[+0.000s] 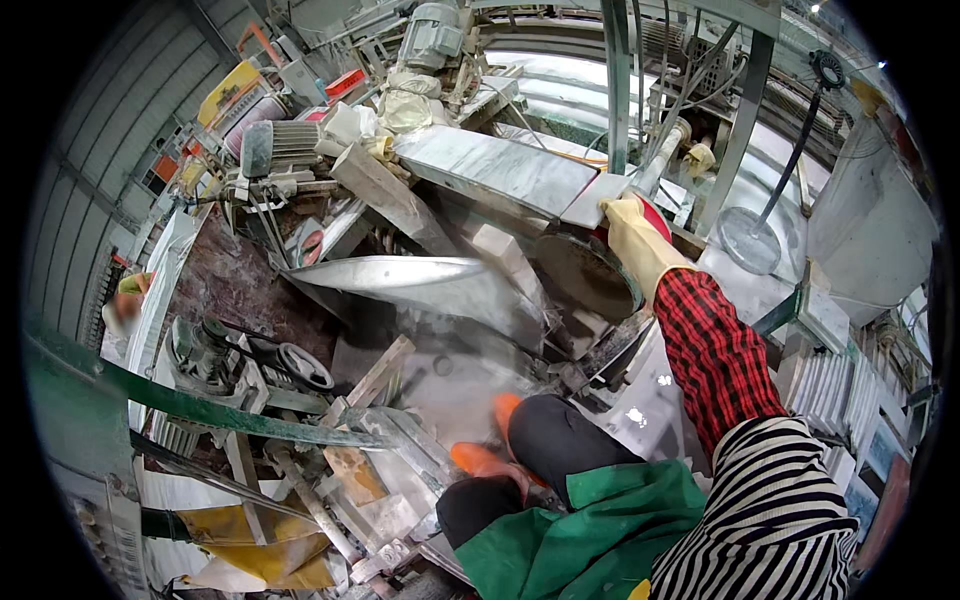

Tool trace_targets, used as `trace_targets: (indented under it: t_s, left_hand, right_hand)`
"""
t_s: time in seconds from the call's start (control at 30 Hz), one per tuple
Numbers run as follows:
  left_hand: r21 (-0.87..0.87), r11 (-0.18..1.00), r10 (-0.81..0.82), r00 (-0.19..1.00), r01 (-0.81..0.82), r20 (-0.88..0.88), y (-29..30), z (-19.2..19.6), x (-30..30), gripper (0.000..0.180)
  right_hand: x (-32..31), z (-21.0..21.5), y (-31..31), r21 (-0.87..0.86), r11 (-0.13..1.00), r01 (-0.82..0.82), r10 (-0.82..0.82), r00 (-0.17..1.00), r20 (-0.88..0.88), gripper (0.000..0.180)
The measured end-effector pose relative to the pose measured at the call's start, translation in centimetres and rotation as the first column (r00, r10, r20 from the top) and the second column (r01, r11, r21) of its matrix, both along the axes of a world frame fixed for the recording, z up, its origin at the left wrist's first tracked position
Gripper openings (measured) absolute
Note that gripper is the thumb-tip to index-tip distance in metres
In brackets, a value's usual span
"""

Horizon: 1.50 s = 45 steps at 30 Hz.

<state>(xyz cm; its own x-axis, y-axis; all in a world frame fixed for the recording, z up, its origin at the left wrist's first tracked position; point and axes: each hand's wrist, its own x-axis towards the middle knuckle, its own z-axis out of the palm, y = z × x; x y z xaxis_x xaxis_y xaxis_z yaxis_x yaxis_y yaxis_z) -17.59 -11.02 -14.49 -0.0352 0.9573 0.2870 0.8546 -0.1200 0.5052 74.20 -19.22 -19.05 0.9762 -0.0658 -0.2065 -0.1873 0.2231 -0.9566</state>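
Observation:
My right hand (642, 245), in a cream rubber glove, reaches forward at the right end of a long grey-veined stone slab (500, 165). Its fingers look curled at the edge of a short pale stone piece (594, 199) that lies against the slab's end. What they grip, if anything, is hidden by the glove. Right behind the glove shows a red curved part (654, 216). Below the stone, a large dark disc (588, 275) stands close to my wrist. My left hand is outside the picture.
A curved metal sheet (400, 275) lies left of the disc. Belt-driven machinery (255, 360) and a green rail (230, 408) stand left. Orange boots (480, 460) are below me. A round-based stand (750, 240) and stacked slabs (830, 390) are right. Another person (125, 305) is far left.

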Motion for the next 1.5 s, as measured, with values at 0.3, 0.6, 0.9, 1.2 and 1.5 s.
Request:
trace_targets:
  t_s: [0.3,0.6,0.9,1.2,1.5]
  left_hand:
    - [0.059,0.998,-0.022,0.978,0.035,-0.208,-0.9,0.5,2.0,0.039]
    - [0.013,0.996,-0.079,0.944,0.088,-0.320,-2.7,5.3,7.4,0.038]
    - [0.153,0.958,-0.139,0.861,0.242,-0.488,-3.6,5.9,8.2,0.037]
    - [0.089,0.984,-0.088,0.845,0.158,-0.528,-2.9,4.5,7.4,0.038]
    - [-0.240,0.957,-0.199,0.972,0.164,-0.128,0.5,6.7,2.2,0.032]
  right_hand:
    - [3.8,-1.2,-1.2,-0.284,0.953,-0.105,0.112,0.994,0.008,0.044]
    - [-3.0,1.4,-1.0,-0.466,0.885,0.011,0.174,0.920,0.352,0.067]
    - [-36.6,3.6,17.8,-0.262,0.461,-0.848,0.877,0.392,0.277,0.049]
    - [-69.0,-8.7,16.3,0.733,-0.098,-0.673,0.980,-0.195,-0.048,0.040]
    - [-67.8,-19.8,19.1,0.971,-0.221,0.088,0.708,-0.671,0.222,0.046]
